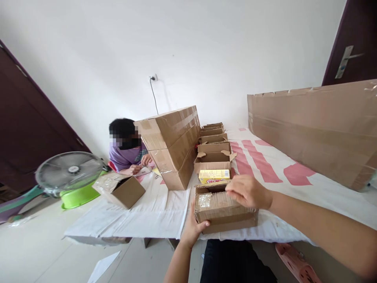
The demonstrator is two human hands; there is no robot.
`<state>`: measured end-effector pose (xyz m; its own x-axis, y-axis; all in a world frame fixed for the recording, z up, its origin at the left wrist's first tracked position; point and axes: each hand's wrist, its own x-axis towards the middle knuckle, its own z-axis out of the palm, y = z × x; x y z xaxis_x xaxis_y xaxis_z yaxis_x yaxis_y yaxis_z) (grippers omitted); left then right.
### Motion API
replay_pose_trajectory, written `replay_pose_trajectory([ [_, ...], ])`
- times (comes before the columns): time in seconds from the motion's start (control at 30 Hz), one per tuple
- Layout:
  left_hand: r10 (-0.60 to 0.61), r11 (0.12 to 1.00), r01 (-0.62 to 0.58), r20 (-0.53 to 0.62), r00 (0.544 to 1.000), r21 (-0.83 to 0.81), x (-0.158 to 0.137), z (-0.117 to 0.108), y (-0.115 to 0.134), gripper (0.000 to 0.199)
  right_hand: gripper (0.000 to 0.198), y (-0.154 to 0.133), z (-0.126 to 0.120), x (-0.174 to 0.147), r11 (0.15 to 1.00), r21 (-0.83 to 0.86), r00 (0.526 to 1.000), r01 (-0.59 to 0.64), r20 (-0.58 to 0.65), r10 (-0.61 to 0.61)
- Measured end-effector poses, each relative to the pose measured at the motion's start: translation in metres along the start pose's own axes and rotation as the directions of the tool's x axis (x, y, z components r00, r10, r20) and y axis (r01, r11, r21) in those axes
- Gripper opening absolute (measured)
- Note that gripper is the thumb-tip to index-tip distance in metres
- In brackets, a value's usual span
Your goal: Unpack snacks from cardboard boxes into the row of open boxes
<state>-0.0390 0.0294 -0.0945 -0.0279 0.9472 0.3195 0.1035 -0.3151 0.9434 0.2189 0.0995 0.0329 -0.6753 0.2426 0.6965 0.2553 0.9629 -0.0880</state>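
A brown cardboard box with clear tape on it sits at the table's front edge. My left hand holds its left side, thumb on the near face and the other fingers partly hidden along the side. Over the box's top right part, my right hand is closed with its fingers curled down; what they pinch, if anything, is hidden. Right behind this box stands a small yellow carton with a barcode. Beyond it is an open cardboard box with its flaps raised.
More open boxes line up toward the wall. Stacked closed boxes stand left of them; a large cardboard piece is at right. A seated person works beyond a loose box. A fan stands left.
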Motion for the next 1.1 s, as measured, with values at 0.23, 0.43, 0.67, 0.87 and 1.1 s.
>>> replay_pose_trajectory([
  [0.23, 0.035, 0.999, -0.035, -0.041, 0.999, 0.010, -0.001, 0.000, -0.001, 0.115, 0.041, -0.020, 0.004, -0.019, 0.946, -0.215, 0.938, -0.241, 0.197, 0.284],
  [0.43, 0.000, 1.000, 0.000, -0.027, 1.000, 0.012, -0.001, -0.001, 0.002, 0.109, 0.018, -0.060, -0.017, -0.031, 0.966, -0.124, 0.967, -0.225, 0.092, 0.237],
  [0.67, 0.002, 1.000, -0.003, 0.015, 1.000, 0.028, -0.001, -0.006, 0.007, 0.097, 0.014, -0.081, -0.001, -0.069, 0.974, -0.154, 0.982, -0.166, 0.065, 0.178],
  [0.87, 0.146, 0.989, -0.137, -0.271, 0.951, 0.052, 0.018, -0.038, 0.063, 0.049, 0.018, -0.076, 0.017, -0.078, 0.971, -0.128, 0.979, -0.204, -0.007, 0.204],
  [1.1, -0.043, 0.895, -0.195, 0.513, 0.857, 0.401, 0.042, 0.027, 0.148, 0.029, 0.018, -0.077, 0.031, -0.083, 0.968, -0.108, 0.972, -0.227, -0.091, 0.218],
])
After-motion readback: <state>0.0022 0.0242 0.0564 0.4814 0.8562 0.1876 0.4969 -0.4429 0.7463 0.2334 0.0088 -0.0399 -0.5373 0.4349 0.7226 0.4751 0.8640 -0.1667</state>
